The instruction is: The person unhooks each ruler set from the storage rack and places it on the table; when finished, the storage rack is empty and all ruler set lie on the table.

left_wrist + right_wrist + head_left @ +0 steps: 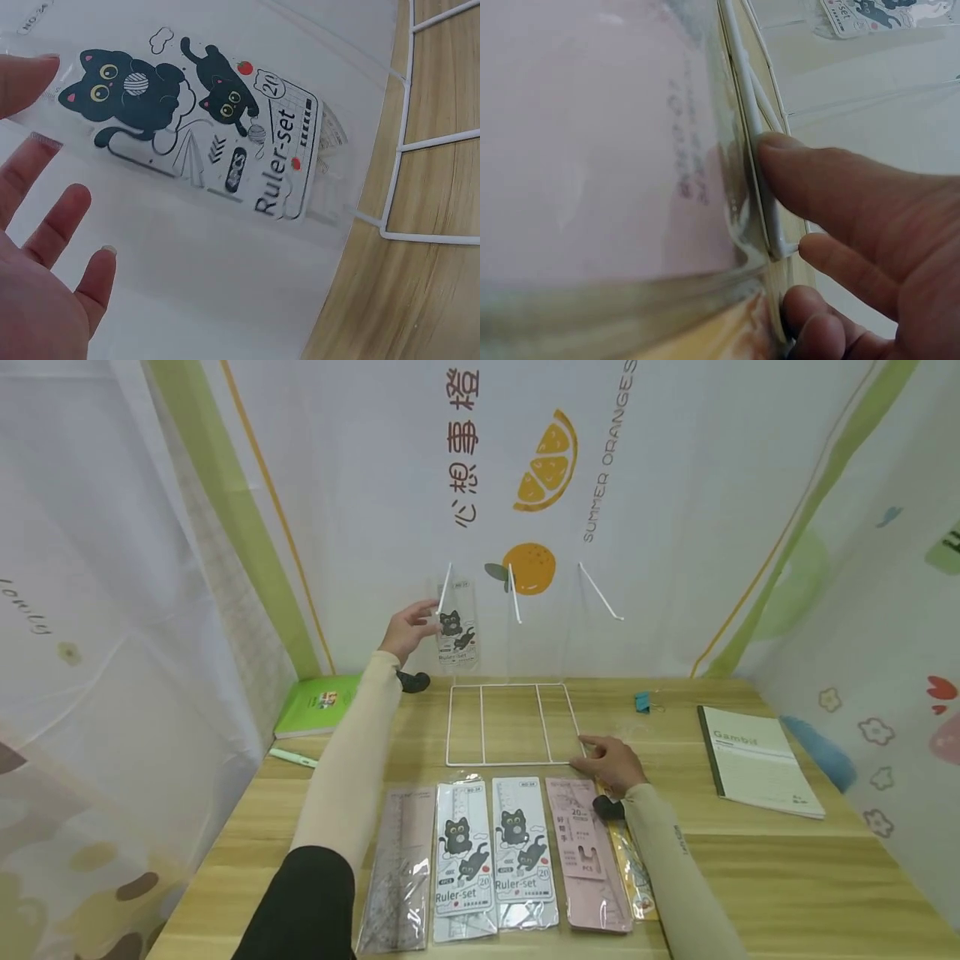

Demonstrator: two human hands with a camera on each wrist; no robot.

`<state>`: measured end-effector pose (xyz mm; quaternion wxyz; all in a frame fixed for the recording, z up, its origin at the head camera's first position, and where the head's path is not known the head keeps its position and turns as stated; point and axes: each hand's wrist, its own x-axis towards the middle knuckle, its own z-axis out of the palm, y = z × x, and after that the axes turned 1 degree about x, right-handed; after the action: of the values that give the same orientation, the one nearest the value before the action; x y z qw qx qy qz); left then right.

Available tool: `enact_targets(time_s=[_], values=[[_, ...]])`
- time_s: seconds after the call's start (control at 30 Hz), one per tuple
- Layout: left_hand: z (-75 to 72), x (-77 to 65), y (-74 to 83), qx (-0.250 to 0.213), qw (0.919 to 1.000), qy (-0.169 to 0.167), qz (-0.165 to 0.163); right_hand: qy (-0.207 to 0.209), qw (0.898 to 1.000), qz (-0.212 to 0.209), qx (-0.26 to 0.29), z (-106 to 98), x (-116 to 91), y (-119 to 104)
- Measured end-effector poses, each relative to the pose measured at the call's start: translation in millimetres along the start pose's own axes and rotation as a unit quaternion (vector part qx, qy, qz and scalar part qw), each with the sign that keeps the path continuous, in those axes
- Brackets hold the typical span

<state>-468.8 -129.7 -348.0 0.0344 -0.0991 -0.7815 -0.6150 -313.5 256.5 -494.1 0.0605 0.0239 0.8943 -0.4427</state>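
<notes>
My left hand (409,628) pinches the clear edge of a ruler-set pack (457,631) with black cats on it. In the left wrist view, thumb and forefinger hold that pack (187,124) near its top end, the other fingers spread apart. The pack hangs upright at the left prong of a white wire rack (448,727), which has three prongs above its base. My right hand (611,764) holds the base's front right corner. In the right wrist view, the thumb (802,169) presses on the white wire (754,112) and the fingers lie around the corner.
Several packs lie in a row before the rack: a greyish one (405,860), two cat ruler sets (462,852), a pink one (585,852) and a yellow one (633,868). A green book (311,710) and pen (294,757) lie left; a blue clip (642,702) and notebook (757,760) right.
</notes>
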Motion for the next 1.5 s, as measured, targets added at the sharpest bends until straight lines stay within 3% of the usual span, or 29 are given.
enact_targets(time_s=[0.27,0.6,0.83,1.03,1.17,1.5], values=[[-3.2,-4.2,6.7,-0.004,0.9993,0.021,0.032,-0.003,1.0,0.004,0.0,-4.0,3.1,-1.7],[-6.7,-20.8,6.3,-0.002,0.9967,0.017,0.079,-0.001,1.0,0.008,-0.001,-3.4,0.8,-2.3],[-8.5,-64.0,29.6,-0.01,0.9943,-0.001,0.106,0.006,1.0,-0.001,-0.013,0.2,1.3,-1.9],[-13.5,-75.1,15.7,-0.016,0.9903,0.001,0.138,0.004,1.0,-0.001,-0.009,3.0,0.7,-2.2],[-17.1,-80.9,4.7,-0.023,0.9901,0.002,0.139,0.0,1.0,0.002,-0.012,3.6,1.7,-1.8],[-22.4,-114.1,13.7,-0.039,0.9888,-0.021,0.142,0.0,1.0,0.002,-0.012,0.4,2.3,-1.0]])
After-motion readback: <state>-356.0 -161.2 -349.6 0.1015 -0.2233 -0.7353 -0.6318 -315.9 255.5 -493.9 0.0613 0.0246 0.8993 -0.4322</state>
